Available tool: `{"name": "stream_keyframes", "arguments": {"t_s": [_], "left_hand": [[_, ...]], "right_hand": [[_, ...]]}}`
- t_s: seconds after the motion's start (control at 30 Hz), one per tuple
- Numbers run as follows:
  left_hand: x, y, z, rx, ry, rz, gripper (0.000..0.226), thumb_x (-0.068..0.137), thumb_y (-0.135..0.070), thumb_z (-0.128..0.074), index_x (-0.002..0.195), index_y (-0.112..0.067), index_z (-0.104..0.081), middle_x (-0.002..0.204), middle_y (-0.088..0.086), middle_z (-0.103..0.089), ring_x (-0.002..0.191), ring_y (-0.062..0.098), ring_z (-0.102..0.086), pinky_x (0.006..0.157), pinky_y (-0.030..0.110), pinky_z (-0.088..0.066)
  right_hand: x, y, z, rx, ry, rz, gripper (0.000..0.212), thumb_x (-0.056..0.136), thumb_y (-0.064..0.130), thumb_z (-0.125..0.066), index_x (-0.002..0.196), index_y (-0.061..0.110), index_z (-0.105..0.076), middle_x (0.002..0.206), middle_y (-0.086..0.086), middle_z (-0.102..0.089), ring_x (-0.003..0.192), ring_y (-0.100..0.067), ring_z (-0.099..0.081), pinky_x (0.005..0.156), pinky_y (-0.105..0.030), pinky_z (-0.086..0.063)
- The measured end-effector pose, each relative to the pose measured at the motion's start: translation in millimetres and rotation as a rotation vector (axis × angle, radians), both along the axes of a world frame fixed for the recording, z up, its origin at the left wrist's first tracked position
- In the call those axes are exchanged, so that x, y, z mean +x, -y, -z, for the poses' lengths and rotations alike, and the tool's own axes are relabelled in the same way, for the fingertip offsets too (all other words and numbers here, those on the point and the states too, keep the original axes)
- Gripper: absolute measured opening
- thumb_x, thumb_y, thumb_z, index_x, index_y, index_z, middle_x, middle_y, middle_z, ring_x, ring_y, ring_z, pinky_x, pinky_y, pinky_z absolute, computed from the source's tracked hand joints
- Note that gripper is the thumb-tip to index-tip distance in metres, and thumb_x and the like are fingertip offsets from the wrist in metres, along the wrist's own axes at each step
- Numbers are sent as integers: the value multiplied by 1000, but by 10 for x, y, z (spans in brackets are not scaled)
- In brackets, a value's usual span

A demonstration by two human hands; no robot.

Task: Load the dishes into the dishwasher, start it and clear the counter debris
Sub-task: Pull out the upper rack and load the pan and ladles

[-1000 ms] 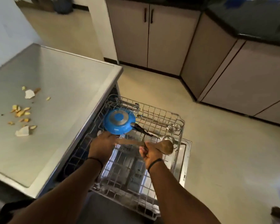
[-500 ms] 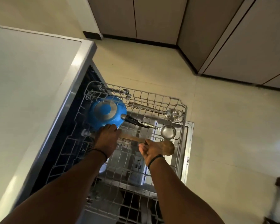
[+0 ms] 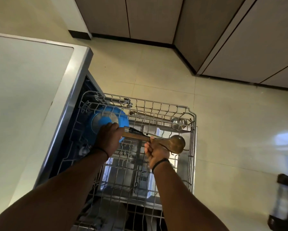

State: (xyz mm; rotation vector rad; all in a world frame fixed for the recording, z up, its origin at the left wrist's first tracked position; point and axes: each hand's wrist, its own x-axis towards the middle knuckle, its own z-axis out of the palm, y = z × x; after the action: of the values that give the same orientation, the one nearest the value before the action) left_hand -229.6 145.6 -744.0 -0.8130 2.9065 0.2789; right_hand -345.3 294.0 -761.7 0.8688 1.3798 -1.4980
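Since the earlier frames, both hands have risen slightly with the spoon and the view has tipped down; the scraps on the counter are out of sight now. Grey steel countertop [image 3: 23, 97] runs left of the left hand. Pulled-out wire dishwasher rack [image 3: 192, 147] sits under both hands, over the open steel door [image 3: 140, 180]. Beige tiled floor [image 3: 223, 130] spreads right of the right hand, brown cabinets [image 3: 156, 17] beyond both hands. Round blue pan [image 3: 103, 120] lies bottom-up in the rack's far left corner, just beyond the left hand, its black handle [image 3: 136, 130] passing under the spoon's handle. Long wooden spoon [image 3: 176, 144] is held level above the rack. Left hand [image 3: 109, 140] grips its handle end, fingers curled round it. Right hand [image 3: 154, 150] grips the neck just behind the bowl, fist closed on it. Steel ladle [image 3: 179, 123] lies along the rack's far edge, beyond the right hand. Thin black bands on both wrists.
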Motion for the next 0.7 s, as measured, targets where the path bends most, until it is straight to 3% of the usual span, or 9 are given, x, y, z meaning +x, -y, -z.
{"name": "stream_keyframes", "arguments": {"t_s": [0.2,0.37,0.47,0.57,0.7], "left_hand": [[-319,69,246,-34,-116,-34,29,68,-1,-79,93,-12,-71,91,8,-65,85,30,-60,70,43,-50],[-415,-27,432,-171,-163,-95,28,74,0,-72,100,-12,-69,102,12,-62,87,33,-54,72,43,-47],[-448,-130,484,-213,-128,-156,25,79,-6,-67,101,-18,-69,98,11,-54,87,31,-49,69,41,-43],[-563,-267,509,-147,-114,-279,19,80,-5,-69,97,-11,-65,90,15,-54,78,35,-54,62,43,-46],[-637,-485,513,-122,49,-218,39,87,-15,-58,126,-20,-56,99,15,-63,87,33,-61,73,42,-49]], "right_hand": [[-292,97,89,-63,-77,62,14,88,14,-67,97,3,-65,72,-10,-64,50,-12,-58,45,-20,-50],[-496,238,184,-65,-129,85,17,89,13,-66,76,3,-61,51,-5,-62,40,-9,-55,41,-17,-47],[-558,264,274,-49,-126,90,21,92,15,-63,73,6,-58,47,-2,-59,36,-8,-52,39,-15,-43],[-587,236,393,2,-106,77,19,92,18,-63,76,9,-61,52,-2,-58,37,-8,-50,38,-16,-42],[-618,240,463,12,-97,65,19,93,23,-62,84,6,-63,55,-4,-58,36,-8,-49,35,-17,-40]]}}
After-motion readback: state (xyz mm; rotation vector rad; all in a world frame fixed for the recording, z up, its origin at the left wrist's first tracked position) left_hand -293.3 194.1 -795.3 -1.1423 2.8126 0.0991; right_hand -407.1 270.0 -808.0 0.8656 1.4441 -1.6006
